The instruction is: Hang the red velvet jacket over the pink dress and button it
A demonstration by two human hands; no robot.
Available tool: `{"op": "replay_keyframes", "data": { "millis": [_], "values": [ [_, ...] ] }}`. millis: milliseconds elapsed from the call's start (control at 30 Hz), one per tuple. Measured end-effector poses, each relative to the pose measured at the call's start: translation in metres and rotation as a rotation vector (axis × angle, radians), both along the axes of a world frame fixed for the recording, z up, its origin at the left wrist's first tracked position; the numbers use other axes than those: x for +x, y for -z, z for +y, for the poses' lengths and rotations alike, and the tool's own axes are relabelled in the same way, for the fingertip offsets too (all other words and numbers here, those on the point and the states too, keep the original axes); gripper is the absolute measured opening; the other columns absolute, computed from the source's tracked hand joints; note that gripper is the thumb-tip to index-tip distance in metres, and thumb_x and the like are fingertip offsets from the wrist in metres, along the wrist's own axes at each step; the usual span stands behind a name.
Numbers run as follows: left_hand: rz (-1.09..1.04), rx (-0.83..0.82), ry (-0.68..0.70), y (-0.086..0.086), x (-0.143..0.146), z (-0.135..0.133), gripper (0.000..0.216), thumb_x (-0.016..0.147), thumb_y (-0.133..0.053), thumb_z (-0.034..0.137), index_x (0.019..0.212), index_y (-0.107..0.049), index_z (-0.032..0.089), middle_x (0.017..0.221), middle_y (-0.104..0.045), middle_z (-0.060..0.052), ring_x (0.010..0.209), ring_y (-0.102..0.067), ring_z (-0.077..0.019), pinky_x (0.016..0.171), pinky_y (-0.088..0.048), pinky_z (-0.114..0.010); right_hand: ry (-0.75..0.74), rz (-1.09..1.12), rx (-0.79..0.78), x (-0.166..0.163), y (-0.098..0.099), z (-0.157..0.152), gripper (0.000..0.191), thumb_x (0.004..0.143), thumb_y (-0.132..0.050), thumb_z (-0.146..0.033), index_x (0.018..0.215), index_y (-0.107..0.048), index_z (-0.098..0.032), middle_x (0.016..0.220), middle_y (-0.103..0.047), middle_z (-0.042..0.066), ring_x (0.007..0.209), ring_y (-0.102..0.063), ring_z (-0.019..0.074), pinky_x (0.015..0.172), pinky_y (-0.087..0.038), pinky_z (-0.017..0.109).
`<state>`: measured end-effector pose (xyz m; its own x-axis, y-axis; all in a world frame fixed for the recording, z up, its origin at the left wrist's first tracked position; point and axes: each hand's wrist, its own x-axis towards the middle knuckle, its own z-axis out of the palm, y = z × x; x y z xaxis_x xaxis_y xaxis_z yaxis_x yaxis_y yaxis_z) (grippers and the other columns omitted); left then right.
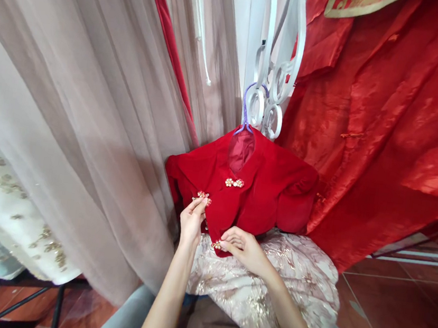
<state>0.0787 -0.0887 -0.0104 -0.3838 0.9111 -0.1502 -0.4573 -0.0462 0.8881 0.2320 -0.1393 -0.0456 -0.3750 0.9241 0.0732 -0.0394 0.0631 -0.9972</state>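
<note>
Red jacket [267, 191] hangs centre frame, front to the camera, on a purple hanger [245, 108] hooked on a white scroll stand [281, 81]. Three beaded clasps run down the front.

- Top clasp [234, 183]: joined, nothing touching it.
- Left hand [192, 220]: raised at the front edge on the curtain side. Its fingers [199, 205] are pinched closed on the middle clasp [202, 196], and that edge is pulled slightly outward.
- Right hand [245, 248]: lower, at the hem, palm down. Its fingers [228, 244] are closed tight on the bottom clasp [216, 245].
- Can't tell whether the middle and bottom clasps are joined, since the fingers cover part of each.
- The hands are near each other, not touching.

Around it:
- Pale pink skirt [295, 285] with a gold pattern sits directly under the jacket, touching the hem and spreading down toward the camera. The right hand lies over its top edge.
- Sheer beige curtain [69, 113] on the left is up against the jacket sleeve.
- White gown [4, 223] with gold trim is at lower left under the curtain, above a black rack [27, 295].
- Red satin robe [387, 126] hangs just beside the other sleeve.
- Red-brown tile floor [404, 314] shows at bottom right.
</note>
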Motion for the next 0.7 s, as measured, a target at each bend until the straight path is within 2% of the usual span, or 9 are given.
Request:
{"op": "replay_keyframes", "data": {
  "millis": [100,200,300,433,567,633,700],
  "values": [
    [-0.033,-0.073,0.027,-0.001,-0.002,-0.001,0.018,0.064,-0.076,0.019,0.081,-0.071,0.016,0.081,-0.074,-0.005,0.070,-0.067,-0.0110,0.065,-0.049,-0.021,0.002,-0.001,0.007,0.001,-0.001,0.000,0.033,0.075,-0.069,-0.048,0.085,-0.061,-0.017,0.080,-0.068,0.003,0.075,-0.066,0.0157,0.069,-0.051,0.029],
    [-0.088,-0.136,0.048,-0.003,-0.002,-0.004,0.014,0.068,-0.073,0.017,0.082,-0.072,0.017,0.091,-0.074,-0.006,0.080,-0.069,-0.0122,0.071,-0.050,-0.021,-0.003,0.006,0.012,0.001,-0.002,-0.001,0.033,0.075,-0.069,-0.047,0.085,-0.061,-0.017,0.080,-0.068,0.003,0.075,-0.066,0.0155,0.070,-0.051,0.029],
    [-0.138,-0.118,0.109,-0.005,-0.002,-0.008,0.012,0.072,-0.070,0.020,0.083,-0.072,0.018,0.098,-0.073,-0.006,0.089,-0.068,-0.0139,0.078,-0.051,-0.023,-0.010,0.015,0.008,0.001,-0.002,-0.001,0.033,0.075,-0.069,-0.048,0.085,-0.061,-0.017,0.079,-0.068,0.003,0.074,-0.066,0.0156,0.070,-0.051,0.030],
    [-0.197,-0.096,0.158,-0.009,-0.002,-0.010,0.004,0.072,-0.068,0.017,0.076,-0.070,0.016,0.092,-0.073,-0.006,0.083,-0.067,-0.0134,0.078,-0.052,-0.024,-0.008,0.015,0.001,0.001,-0.002,-0.001,0.035,0.074,-0.070,-0.049,0.084,-0.061,-0.017,0.079,-0.068,0.003,0.073,-0.066,0.0156,0.069,-0.051,0.030],
    [-0.177,-0.100,0.128,-0.013,-0.002,-0.008,0.009,0.071,-0.066,0.011,0.077,-0.066,0.017,0.084,-0.070,-0.003,0.074,-0.065,-0.0103,0.073,-0.051,-0.021,-0.011,0.008,0.005,0.000,-0.002,-0.001,0.034,0.074,-0.069,-0.049,0.084,-0.061,-0.017,0.080,-0.068,0.004,0.076,-0.066,0.0162,0.070,-0.052,0.030],
    [-0.114,-0.093,0.093,-0.011,0.000,-0.008,0.014,0.071,-0.066,0.012,0.084,-0.064,0.016,0.085,-0.067,-0.004,0.074,-0.063,-0.0100,0.070,-0.049,-0.020,-0.021,0.004,0.005,0.002,-0.003,-0.001,0.034,0.075,-0.069,-0.048,0.085,-0.061,-0.017,0.080,-0.068,0.004,0.075,-0.066,0.0160,0.071,-0.052,0.030],
    [0.010,-0.091,0.021,-0.006,0.004,-0.011,0.023,0.074,-0.067,0.020,0.096,-0.062,0.015,0.092,-0.065,-0.006,0.076,-0.062,-0.0112,0.070,-0.049,-0.022,-0.053,-0.016,0.001,0.006,-0.004,-0.001,0.033,0.075,-0.069,-0.047,0.085,-0.061,-0.017,0.080,-0.068,0.004,0.075,-0.066,0.0156,0.071,-0.051,0.030]
  ]
}}
